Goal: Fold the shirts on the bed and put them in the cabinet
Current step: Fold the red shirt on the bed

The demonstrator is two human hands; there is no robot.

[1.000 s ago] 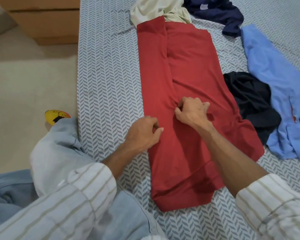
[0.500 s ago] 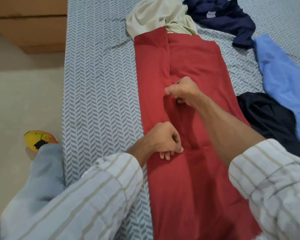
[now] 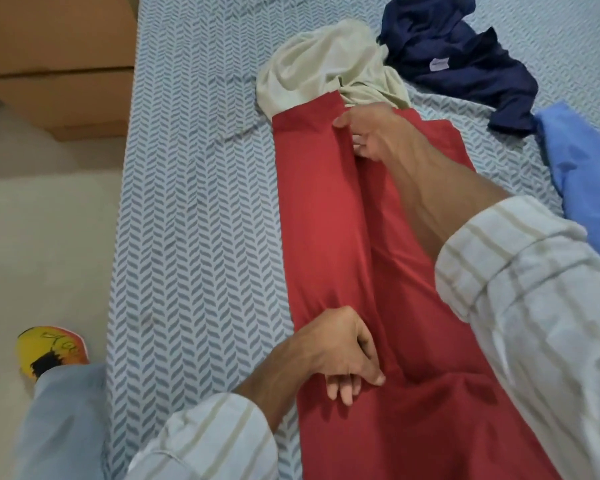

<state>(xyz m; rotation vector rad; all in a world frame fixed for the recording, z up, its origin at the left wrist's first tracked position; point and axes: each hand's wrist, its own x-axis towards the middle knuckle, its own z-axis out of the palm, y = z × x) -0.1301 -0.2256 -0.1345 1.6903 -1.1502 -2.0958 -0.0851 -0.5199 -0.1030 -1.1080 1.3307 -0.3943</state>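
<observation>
A red shirt (image 3: 326, 216) lies lengthwise on the patterned bed sheet (image 3: 194, 209), its left side folded over in a long strip. My right hand (image 3: 371, 133) is stretched to the shirt's far end and pinches the edge of that folded strip. My left hand (image 3: 340, 351) grips the same fold near the shirt's near half, fingers curled into the cloth. Beyond the red shirt lie a cream shirt (image 3: 326, 71), a navy shirt (image 3: 465, 64) and a light blue shirt (image 3: 589, 174), all crumpled.
A wooden cabinet (image 3: 59, 64) stands at the top left beside the bed. Beige floor (image 3: 42, 237) runs along the bed's left edge. My leg in light trousers (image 3: 59, 420) and a yellow slipper (image 3: 49, 348) are at the lower left.
My right hand has slid along the fold from the shirt's middle to its far end. My left hand has stayed on the fold. The view has moved closer to the bed.
</observation>
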